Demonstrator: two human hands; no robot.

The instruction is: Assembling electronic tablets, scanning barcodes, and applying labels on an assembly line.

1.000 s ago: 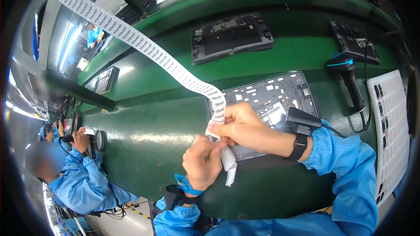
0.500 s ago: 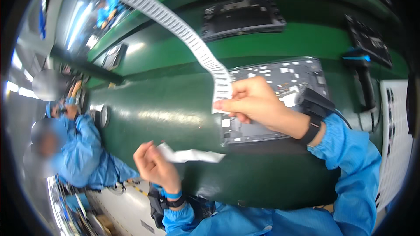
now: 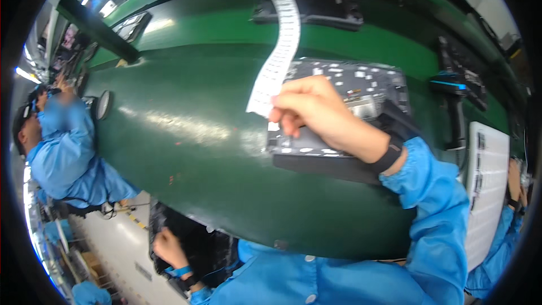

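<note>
Apparently the left hand (image 3: pixel 170 248) has curled fingers over a black plastic liner (image 3: pixel 212 243); I cannot tell whether they hold anything, though a sticky scrap could cling to them. Further right, the printed label strip (image 3: pixel 288 22) comes down from above, pinched near its lower end by the right hand (image 3: pixel 307 104); its slack curve could twist and stick to the open laptop chassis (image 3: pixel 389 82). Counted: one liner, one strip, one chassis by that hand, one barcode scanner (image 3: pixel 450 101), one white panel (image 3: pixel 488 192).
</note>
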